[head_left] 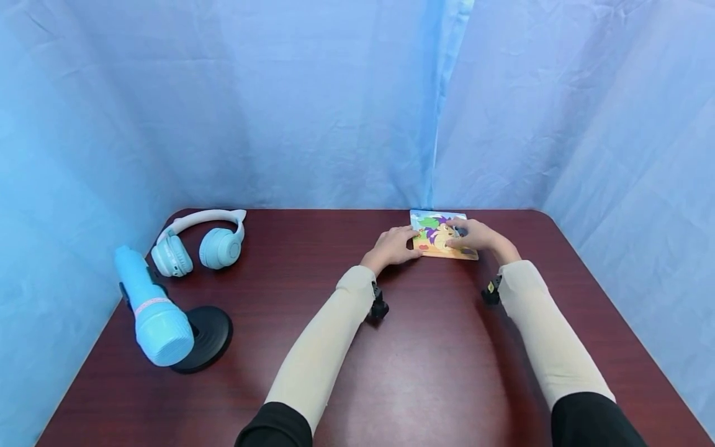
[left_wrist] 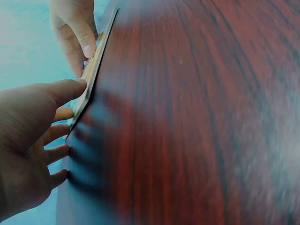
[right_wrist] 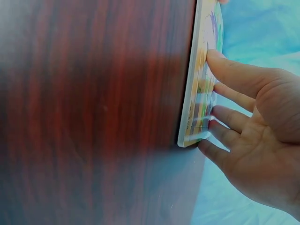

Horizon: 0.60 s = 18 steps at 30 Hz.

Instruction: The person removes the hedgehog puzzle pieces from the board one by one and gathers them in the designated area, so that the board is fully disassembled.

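A thin flat board (head_left: pixel 437 250) with a bright cartoon picture lies at the far edge of the table; its pale side edge (right_wrist: pixel 187 108) shows in the right wrist view. My left hand (head_left: pixel 393 246) is at its left side, thumb by the near corner and fingers spread along the edge. The right hand (head_left: pixel 479 237) reaches over from the right, with thumb and fingertips spread on the picture. In the left wrist view, both the left hand (left_wrist: pixel 28 126) and the right hand (left_wrist: pixel 75 30) appear around the board (left_wrist: pixel 96 63).
White and light blue headphones (head_left: pixel 220 248) lie at the far left of the dark wood table (head_left: pixel 313 279). Nearer stands a blue microphone-shaped object (head_left: pixel 162 329) on a round black base (head_left: pixel 215 338). Blue cloth (head_left: pixel 335 112) hangs behind and at both sides.
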{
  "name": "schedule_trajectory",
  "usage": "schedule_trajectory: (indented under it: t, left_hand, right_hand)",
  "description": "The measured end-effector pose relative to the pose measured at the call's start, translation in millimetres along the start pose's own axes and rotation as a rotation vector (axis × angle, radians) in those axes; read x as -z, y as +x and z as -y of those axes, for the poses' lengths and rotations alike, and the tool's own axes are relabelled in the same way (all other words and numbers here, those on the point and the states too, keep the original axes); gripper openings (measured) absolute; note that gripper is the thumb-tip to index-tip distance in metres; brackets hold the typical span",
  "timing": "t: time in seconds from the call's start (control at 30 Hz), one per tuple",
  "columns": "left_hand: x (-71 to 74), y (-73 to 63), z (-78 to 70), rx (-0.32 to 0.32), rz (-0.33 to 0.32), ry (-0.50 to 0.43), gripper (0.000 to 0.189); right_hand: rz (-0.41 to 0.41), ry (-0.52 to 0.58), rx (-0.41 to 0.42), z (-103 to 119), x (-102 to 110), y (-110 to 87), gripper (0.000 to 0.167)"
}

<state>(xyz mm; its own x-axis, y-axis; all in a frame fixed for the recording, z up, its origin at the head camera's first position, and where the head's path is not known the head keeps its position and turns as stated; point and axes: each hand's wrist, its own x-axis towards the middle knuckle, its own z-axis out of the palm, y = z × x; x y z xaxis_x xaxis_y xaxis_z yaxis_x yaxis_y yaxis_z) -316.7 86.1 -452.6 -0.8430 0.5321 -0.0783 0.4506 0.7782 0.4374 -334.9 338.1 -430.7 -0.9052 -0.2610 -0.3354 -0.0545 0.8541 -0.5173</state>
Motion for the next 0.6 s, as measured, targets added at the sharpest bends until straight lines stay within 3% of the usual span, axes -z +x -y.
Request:
schedule_trajectory:
  t: [0.27, 0.6]
  left_hand:
    - [12.8, -12.7, 17.9, -0.025, -0.011, -0.011, 0.054]
    - [30.6, -44.5, 43.8, -0.007, 0.024, -0.083, 0.06]
  right_hand:
    - [0.007, -0.067, 0.053, 15.8, -12.2, -1.7, 0.068]
    - [0.017, -0.1, 0.186, 35.3, -35.3, 0.3, 0.066]
